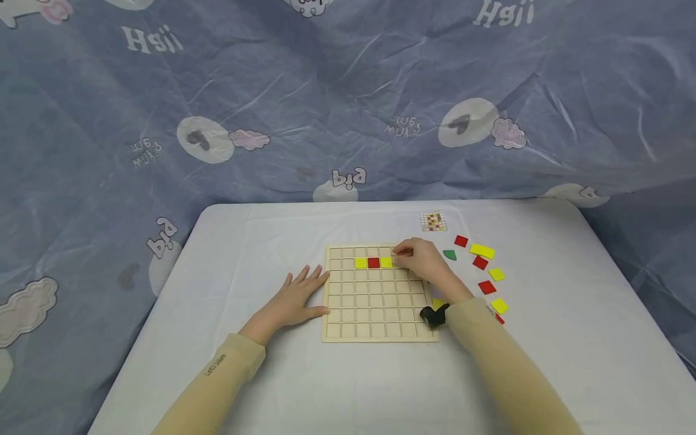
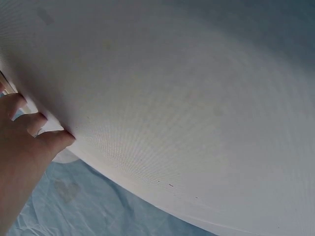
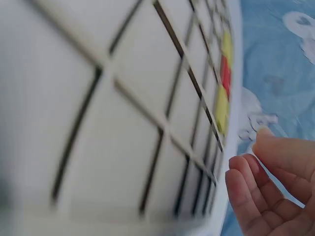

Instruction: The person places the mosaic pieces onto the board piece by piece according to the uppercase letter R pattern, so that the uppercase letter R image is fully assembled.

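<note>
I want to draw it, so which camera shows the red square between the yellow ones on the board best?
The head view: it shows the red square whole, from above, on the board. The right wrist view shows it only as a thin, slanted strip. The left wrist view doesn't show it.

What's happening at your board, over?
Left hand at board. Right hand seemingly pinching red tile. Three tiles placed. Black wrist device overhangs board, lower right.

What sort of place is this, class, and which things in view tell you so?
Probably an indoor tabletop activity space, perhaps arranged for filming: a table covered in white, a printed cloth hanging behind it, and a wooden grid board with loose coloured tiles beside it.
</note>
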Demonstrator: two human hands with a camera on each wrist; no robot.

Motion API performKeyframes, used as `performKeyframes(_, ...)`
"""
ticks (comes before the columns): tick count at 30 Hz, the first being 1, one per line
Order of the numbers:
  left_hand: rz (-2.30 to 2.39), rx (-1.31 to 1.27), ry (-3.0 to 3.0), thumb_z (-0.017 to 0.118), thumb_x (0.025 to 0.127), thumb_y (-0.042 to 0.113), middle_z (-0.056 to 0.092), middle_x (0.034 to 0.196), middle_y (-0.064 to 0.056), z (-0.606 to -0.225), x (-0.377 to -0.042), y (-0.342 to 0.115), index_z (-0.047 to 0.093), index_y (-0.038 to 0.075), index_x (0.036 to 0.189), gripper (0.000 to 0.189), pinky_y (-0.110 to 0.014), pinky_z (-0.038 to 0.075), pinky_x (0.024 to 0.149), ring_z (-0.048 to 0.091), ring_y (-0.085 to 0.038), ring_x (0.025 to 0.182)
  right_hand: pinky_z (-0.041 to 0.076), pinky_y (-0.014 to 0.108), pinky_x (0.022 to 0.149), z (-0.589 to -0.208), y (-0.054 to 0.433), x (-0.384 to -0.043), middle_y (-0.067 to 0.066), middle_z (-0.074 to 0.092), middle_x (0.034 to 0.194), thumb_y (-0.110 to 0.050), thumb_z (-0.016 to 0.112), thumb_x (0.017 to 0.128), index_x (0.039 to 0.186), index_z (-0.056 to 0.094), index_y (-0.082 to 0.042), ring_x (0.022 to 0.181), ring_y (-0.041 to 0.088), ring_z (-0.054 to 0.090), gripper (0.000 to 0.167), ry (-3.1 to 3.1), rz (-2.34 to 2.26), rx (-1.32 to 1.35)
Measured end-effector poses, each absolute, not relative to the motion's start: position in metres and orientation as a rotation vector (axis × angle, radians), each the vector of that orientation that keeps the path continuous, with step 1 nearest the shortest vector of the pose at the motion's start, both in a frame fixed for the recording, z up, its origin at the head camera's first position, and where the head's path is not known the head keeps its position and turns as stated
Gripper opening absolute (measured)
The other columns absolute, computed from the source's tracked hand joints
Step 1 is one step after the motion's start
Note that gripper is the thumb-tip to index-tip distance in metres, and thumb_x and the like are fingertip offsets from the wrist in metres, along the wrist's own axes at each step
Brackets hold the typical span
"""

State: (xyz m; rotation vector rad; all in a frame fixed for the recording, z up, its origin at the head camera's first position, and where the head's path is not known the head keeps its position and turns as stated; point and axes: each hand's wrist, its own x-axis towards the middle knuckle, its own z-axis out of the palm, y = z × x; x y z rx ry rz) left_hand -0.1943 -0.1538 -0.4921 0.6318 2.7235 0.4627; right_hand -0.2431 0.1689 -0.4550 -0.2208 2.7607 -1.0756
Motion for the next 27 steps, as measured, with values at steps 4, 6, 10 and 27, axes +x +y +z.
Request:
performKeyframes(4,0.447,0.632,2.728,0.06,0.088,0.061,0.015,0.165,-0.003,-0.493,-0.195,-0.153,0.023,0.025,0.158,0.087,-0.061,0.004,0.122,0.005,-0.031,0.154,0.056,0.04,0.084,-0.45,0.193,-0.237,0.015,0.069,0.11,-0.019,0.067,0.095,0.118,0.069,-0.004,0.099,0.028,0.065,0.027,2.759,-1.087,-0.157)
performKeyframes(6,0.442,0.631,2.732,0.061,0.088,0.061,0.016,0.165,-0.004,-0.494,-0.195,-0.153,0.024,0.024,0.158,0.087,-0.061,0.005,0.122,0.005,-0.031,0.154,0.056,0.038,0.083,-0.451,0.204,-0.235,0.013,0.069,0.108,-0.019,0.067,0.094,0.118,0.068,-0.005,0.097,0.026,0.065,0.028,2.757,-1.073,-0.128)
performKeyframes(10,0.437,0.634,2.734,0.061,0.088,0.062,0.016,0.165,-0.004,-0.494,-0.196,-0.153,0.024,0.024,0.158,0.088,-0.061,0.005,0.121,0.006,-0.032,0.154,0.055,0.038,0.084,-0.456,0.222,-0.229,0.014,0.069,0.109,-0.019,0.069,0.093,0.118,0.069,-0.005,0.098,0.025,0.064,0.029,2.753,-1.014,-0.112)
performKeyframes(27,0.455,0.628,2.726,0.062,0.089,0.059,0.016,0.165,-0.004,-0.49,-0.195,-0.152,0.024,0.023,0.158,0.087,-0.061,0.005,0.122,0.006,-0.032,0.154,0.054,0.043,0.085,-0.474,0.233,-0.214,0.007,0.067,0.108,-0.01,0.076,0.086,0.105,0.074,-0.008,0.094,0.023,0.061,0.019,2.857,-0.845,-0.277)
